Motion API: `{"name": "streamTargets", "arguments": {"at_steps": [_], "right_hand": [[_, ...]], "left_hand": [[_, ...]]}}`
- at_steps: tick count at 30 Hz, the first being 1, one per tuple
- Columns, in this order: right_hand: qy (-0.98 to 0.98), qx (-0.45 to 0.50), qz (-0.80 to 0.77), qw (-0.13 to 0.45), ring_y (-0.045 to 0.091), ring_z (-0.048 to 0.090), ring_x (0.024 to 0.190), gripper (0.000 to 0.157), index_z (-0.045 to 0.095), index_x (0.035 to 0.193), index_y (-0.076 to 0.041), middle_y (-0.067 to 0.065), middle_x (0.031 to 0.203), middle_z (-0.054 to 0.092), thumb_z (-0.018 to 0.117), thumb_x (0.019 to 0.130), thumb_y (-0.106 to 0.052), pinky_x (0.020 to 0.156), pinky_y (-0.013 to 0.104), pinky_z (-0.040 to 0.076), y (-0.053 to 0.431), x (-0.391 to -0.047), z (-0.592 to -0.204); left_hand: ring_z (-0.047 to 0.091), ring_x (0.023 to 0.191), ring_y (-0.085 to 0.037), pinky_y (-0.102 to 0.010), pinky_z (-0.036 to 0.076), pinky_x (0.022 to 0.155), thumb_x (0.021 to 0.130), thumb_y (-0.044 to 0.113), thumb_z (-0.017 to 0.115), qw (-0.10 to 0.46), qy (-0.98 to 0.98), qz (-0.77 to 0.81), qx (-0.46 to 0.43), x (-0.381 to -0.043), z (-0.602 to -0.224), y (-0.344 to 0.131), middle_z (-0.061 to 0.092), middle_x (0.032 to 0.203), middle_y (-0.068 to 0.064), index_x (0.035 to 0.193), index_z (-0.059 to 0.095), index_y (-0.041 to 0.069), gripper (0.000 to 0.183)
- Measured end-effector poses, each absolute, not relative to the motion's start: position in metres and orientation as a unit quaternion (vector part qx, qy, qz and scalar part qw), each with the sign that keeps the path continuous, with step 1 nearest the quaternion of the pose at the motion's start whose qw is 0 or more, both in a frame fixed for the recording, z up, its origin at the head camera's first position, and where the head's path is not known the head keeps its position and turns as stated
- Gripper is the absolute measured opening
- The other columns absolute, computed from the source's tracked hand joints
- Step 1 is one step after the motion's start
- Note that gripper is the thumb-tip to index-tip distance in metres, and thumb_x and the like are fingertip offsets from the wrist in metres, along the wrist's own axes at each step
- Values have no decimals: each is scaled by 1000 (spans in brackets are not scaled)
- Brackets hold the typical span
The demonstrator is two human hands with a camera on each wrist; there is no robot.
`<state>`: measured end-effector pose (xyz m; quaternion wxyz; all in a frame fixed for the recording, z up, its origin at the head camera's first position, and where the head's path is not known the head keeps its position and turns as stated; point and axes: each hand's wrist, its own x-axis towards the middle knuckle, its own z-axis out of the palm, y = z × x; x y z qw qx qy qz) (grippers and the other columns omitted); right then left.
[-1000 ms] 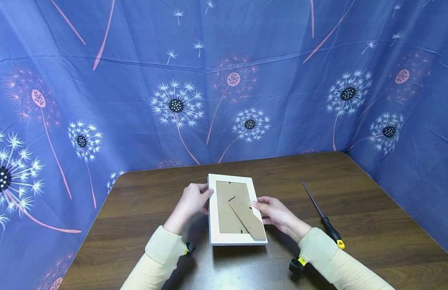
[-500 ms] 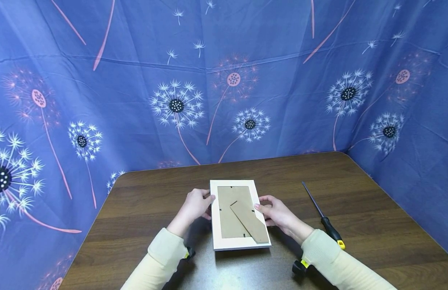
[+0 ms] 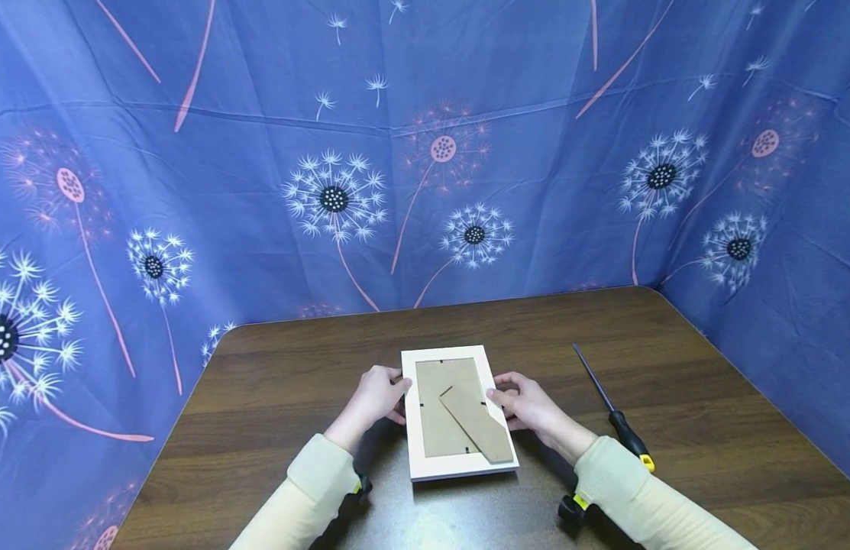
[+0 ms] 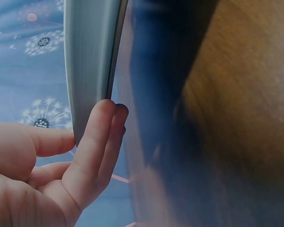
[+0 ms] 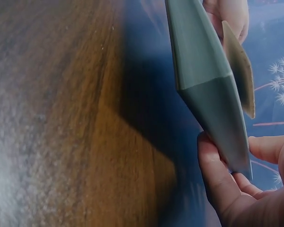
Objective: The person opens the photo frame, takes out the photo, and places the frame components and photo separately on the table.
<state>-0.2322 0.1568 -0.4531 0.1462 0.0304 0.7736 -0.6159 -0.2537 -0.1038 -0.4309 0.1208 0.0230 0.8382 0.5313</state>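
Observation:
A white picture frame (image 3: pixel 416 443) is held back side up above the table, its brown backing board (image 3: pixel 434 428) and slanted easel stand (image 3: pixel 481 428) facing me. My left hand (image 3: pixel 375 397) pinches the left edge, thumb on the back and fingers beneath. On the opposite edge my right hand (image 3: pixel 531 409) grips in the same way. In the left wrist view the frame's side (image 4: pixel 92 52) sits between thumb and fingers. The right wrist view shows a frame corner (image 5: pixel 203 85) raised off the wood, with the stand (image 5: pixel 240 71) slightly lifted from the back. The frame's front is hidden.
A screwdriver (image 3: pixel 624 431) with a black and yellow handle lies on the brown wooden table (image 3: pixel 294 382), right of the frame and close to my right forearm. A blue dandelion-print cloth (image 3: pixel 260 176) hangs behind the table and along its sides.
Both hands have brought the picture frame slightly toward me and to the right, still gripping its two sides. The screwdriver has stayed where it was.

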Motion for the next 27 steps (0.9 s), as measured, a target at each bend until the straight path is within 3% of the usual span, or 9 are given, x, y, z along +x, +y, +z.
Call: {"name": "streamTargets", "arguments": {"at_steps": [8, 14, 27], "right_hand": [[770, 17, -621, 144, 16, 63, 66, 44, 40, 128, 7, 6, 83, 67, 56, 93, -13, 62, 37, 60, 161, -234, -460], [768, 15, -624, 144, 16, 63, 66, 43, 40, 128, 8, 7, 85, 67, 56, 93, -12, 62, 36, 60, 162, -234, -461], [767, 0, -624, 152, 16, 65, 66, 44, 38, 126, 9, 9, 86, 67, 57, 93, -12, 60, 34, 60, 166, -233, -466]], "left_hand": [[64, 52, -19, -33, 58, 47, 96, 10, 52, 131, 838, 529, 17, -254, -437, -102, 65, 68, -14, 124, 55, -10, 34], [65, 51, -18, -32, 57, 46, 96, 8, 52, 131, 850, 510, 23, -257, -442, -100, 64, 66, -13, 107, 64, -7, 22], [64, 46, -18, -29, 56, 45, 94, 8, 55, 124, 877, 464, 23, -258, -446, -94, 62, 59, -11, 94, 66, -4, 17]]}}
